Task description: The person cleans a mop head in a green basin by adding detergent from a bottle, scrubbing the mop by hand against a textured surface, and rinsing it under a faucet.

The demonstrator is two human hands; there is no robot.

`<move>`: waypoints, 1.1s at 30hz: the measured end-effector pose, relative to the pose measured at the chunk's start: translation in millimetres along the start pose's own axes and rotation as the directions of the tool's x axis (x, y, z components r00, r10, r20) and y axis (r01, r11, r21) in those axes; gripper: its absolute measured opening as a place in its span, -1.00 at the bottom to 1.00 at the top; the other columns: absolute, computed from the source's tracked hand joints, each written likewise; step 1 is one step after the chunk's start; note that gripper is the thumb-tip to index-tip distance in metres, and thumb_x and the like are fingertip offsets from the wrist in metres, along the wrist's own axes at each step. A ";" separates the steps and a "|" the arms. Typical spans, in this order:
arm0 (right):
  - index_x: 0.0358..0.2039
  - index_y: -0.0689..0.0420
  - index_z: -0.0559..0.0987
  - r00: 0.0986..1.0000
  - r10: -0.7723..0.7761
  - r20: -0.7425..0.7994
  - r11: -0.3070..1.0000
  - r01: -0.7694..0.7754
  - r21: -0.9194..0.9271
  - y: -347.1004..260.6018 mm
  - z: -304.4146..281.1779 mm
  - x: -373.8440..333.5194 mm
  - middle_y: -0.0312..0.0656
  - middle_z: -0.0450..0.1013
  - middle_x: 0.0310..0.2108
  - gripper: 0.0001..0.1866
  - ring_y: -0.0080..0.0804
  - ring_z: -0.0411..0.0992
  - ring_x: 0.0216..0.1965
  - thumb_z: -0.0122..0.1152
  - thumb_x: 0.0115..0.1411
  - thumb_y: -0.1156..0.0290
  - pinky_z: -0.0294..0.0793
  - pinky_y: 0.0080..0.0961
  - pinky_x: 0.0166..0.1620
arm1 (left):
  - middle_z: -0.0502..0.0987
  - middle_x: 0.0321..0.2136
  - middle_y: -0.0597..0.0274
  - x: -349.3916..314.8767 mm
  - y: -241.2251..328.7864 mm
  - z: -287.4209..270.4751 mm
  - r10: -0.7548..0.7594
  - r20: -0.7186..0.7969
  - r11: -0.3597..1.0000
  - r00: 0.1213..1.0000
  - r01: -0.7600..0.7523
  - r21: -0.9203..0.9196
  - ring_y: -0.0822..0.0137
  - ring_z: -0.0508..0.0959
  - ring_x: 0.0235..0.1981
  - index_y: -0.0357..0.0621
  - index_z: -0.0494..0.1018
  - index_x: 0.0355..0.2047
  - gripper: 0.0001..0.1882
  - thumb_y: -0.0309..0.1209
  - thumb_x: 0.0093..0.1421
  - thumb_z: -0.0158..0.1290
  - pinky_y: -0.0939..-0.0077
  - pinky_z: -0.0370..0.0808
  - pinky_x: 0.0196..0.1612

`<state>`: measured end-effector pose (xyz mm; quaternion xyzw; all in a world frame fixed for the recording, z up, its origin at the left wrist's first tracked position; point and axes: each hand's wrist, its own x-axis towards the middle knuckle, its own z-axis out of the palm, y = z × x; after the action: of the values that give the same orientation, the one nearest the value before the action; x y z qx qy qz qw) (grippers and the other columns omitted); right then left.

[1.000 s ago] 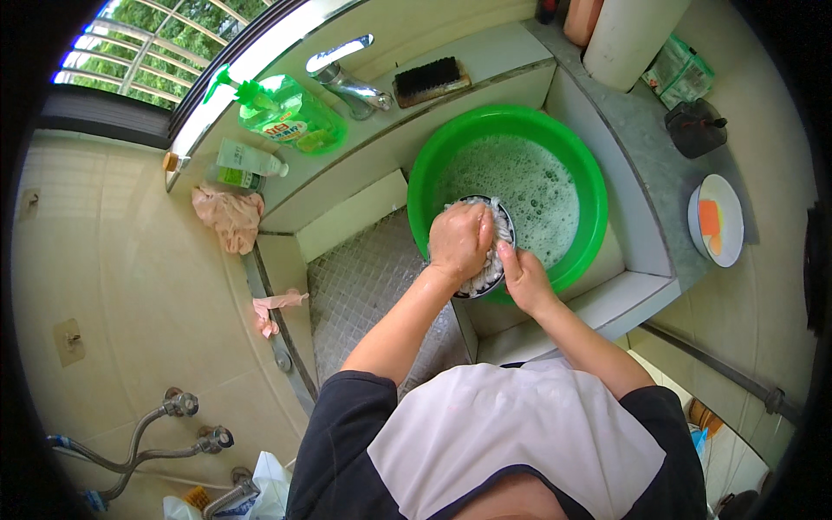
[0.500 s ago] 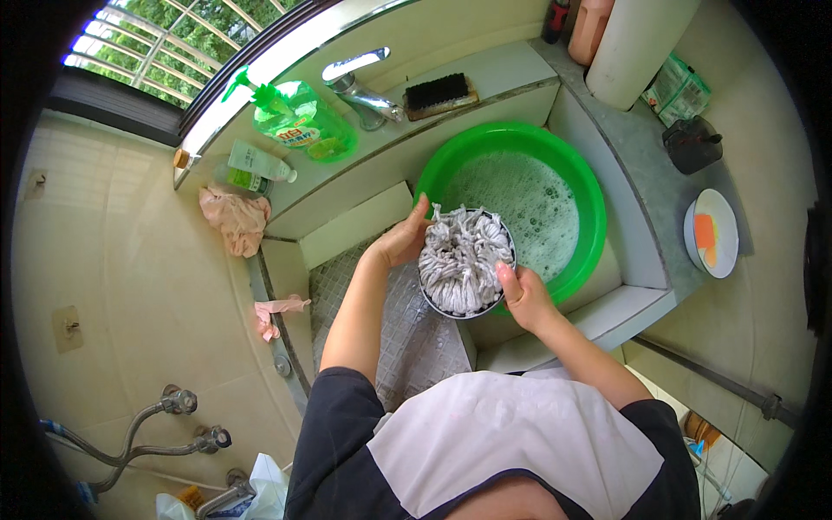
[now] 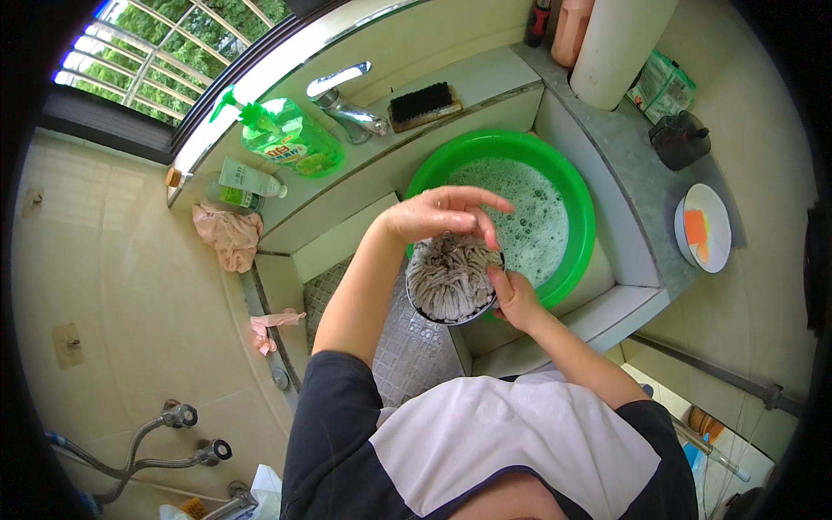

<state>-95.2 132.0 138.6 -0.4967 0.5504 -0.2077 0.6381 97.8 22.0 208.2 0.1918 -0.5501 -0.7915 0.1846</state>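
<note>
A round mop head (image 3: 452, 290) with greyish cotton strands and a dark rim is held in front of the green basin (image 3: 582, 238). The strands are bunched inside the rim. My right hand (image 3: 518, 299) grips the rim on its right side, thumb on top; the fingers underneath are mostly hidden. Over the mop head's far edge hovers my left hand (image 3: 444, 212), its fingers stretched out and apart, with nothing in them. Foamy water (image 3: 542, 217) fills the basin just behind and to the right of the mop head.
Along the back ledge stand a green pump bottle (image 3: 290, 139), a chrome tap (image 3: 351, 117) and a scrubbing brush (image 3: 423, 106). Pink cloth (image 3: 227, 236) hangs at the left. A white bowl (image 3: 718, 247) with an orange sponge is on the right counter. The tiled sink floor (image 3: 403, 334) lies below.
My left hand has let go of the mop head's left side and lifted over its far edge, fingers spread. My right hand keeps its grip. The view has shifted slightly.
</note>
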 end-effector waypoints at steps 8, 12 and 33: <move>-0.20 0.12 0.49 0.918 -0.383 -0.099 0.895 0.343 -0.284 6.8 -5.6 11.3 0.06 0.48 -0.37 -0.44 0.09 0.43 -0.30 -0.13 0.16 -0.16 0.40 -0.19 -0.28 | 0.52 -0.29 0.20 -38.7 -71.5 88.1 0.561 -0.646 0.775 0.517 -0.053 0.630 0.35 0.48 -0.17 -0.24 0.46 -0.21 -0.78 -0.55 0.09 0.05 0.42 0.33 0.00; -0.16 0.08 0.47 0.920 -0.368 -0.137 0.892 0.308 -0.331 1.2 -9.4 9.0 0.03 0.49 -0.36 -0.46 0.06 0.44 -0.31 -0.09 0.15 -0.15 0.41 -0.20 -0.30 | 0.35 0.00 0.11 -36.0 -92.2 54.9 0.525 -0.847 0.850 0.085 -0.008 0.526 0.27 0.33 0.04 -0.21 0.34 -0.02 -0.54 -0.37 0.07 0.12 0.37 0.27 0.03; 0.09 0.31 0.20 0.868 -0.496 -0.012 0.853 0.484 -0.197 -20.1 -27.6 10.9 0.16 0.40 -0.14 -0.08 0.03 0.42 -0.16 0.08 -0.01 -0.26 0.41 -0.28 -0.14 | 0.29 -0.22 0.13 42.0 -123.0 50.3 0.412 -0.908 0.874 -0.074 -0.250 0.417 0.26 0.30 -0.18 -0.23 0.28 -0.15 -0.63 -0.17 0.20 -0.09 0.42 0.24 -0.04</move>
<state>-111.3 103.5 153.3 -0.6717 0.4422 -0.3258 0.4971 26.2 81.2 104.2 0.5533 -0.3387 -0.3268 0.6873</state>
